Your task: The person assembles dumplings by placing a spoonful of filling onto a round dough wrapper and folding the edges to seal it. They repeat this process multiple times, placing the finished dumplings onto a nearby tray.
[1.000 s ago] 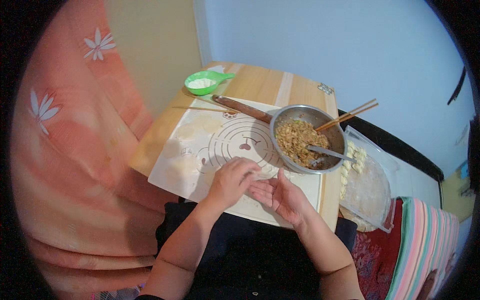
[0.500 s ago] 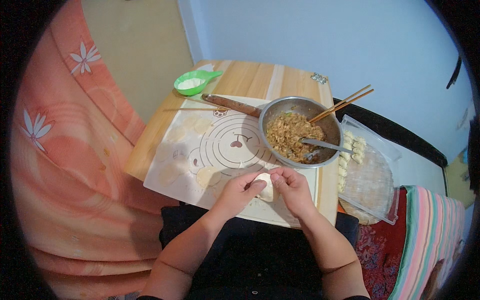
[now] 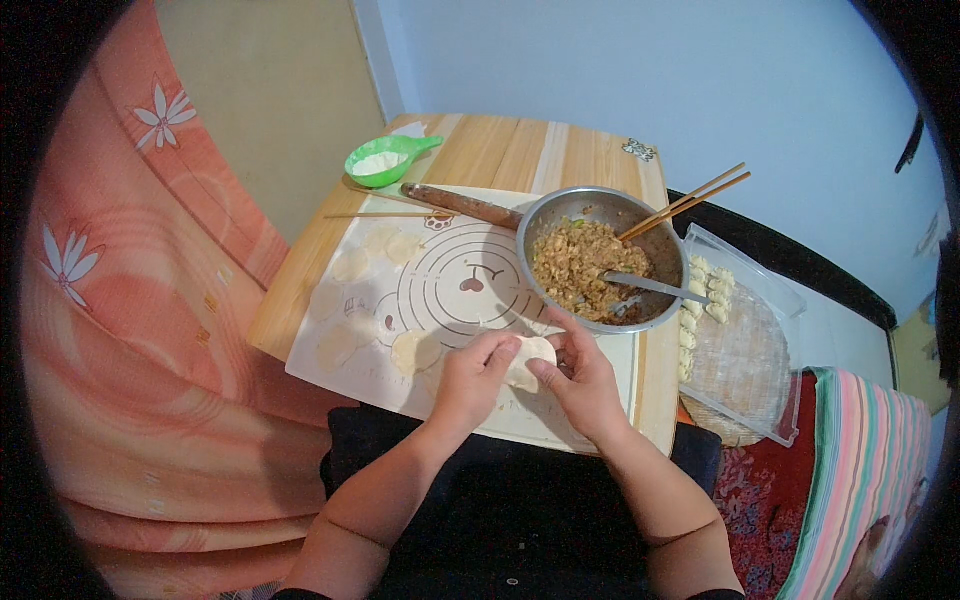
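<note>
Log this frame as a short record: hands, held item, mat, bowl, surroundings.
Left hand: pinching the dough piece
Right hand: gripping its right side
Held piece: pale; filled or not, cannot tell
Mat: thin dough rounds at left
Bowl: metal, with brown mixture, chopsticks, metal utensil
Beyond mat's circles: rolling pin
Far-left table area: green scoop, white powder
Right of table: shaped dough pieces

My left hand [image 3: 470, 380] and right hand [image 3: 587, 388] pinch a dough wrapper [image 3: 527, 366] above the printed mat [image 3: 520, 425]. Beyond them, a steel bowl [image 3: 664, 258] holds minced filling [image 3: 578, 262].
</note>
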